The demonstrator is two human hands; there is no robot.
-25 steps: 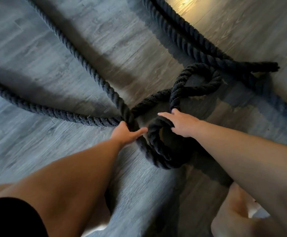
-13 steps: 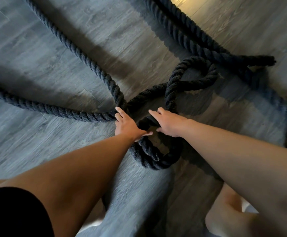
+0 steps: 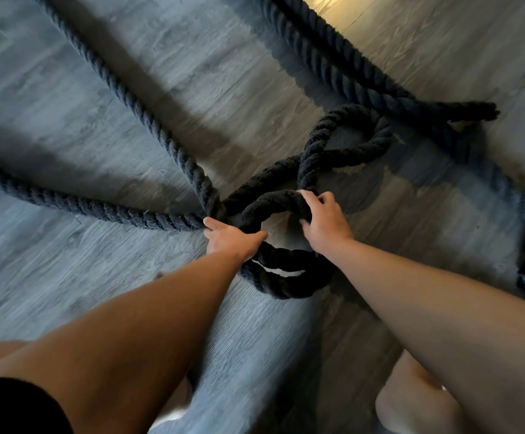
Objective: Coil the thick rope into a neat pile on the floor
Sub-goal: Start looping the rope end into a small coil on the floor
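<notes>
Black, thick, hard-twisted rope [image 3: 167, 145] sprawled across the grey plank floor [image 3: 67, 292] — and at the centre of it sat a small coil [image 3: 286, 286], a couple of turns lying on the boards, right between the two outstretched arms. Right hand [image 3: 325, 228] was on the far side of that coil, fingers [image 3: 309, 202] hooked over the uppermost turn and thumb curled beneath it: a full wrap around the rope. Left hand [image 3: 231, 241] sat at the coil's left edge, just where two long strands met it. Its thumb lay stretched across the rope toward the other hand, but the fingers were hidden beyond the knuckles — could not tell whether they closed round the rope or only pressed on it. Beyond the coil, a smaller loop [image 3: 358, 136] crossed over itself, lying flat. Further back, a blunt rope end [image 3: 483, 109] rested on the floor beside another strand that ran to the top edge. The two long strands ran away to the left and upper left. Black shorts [image 3: 7, 408] showed at the lower left corner.
</notes>
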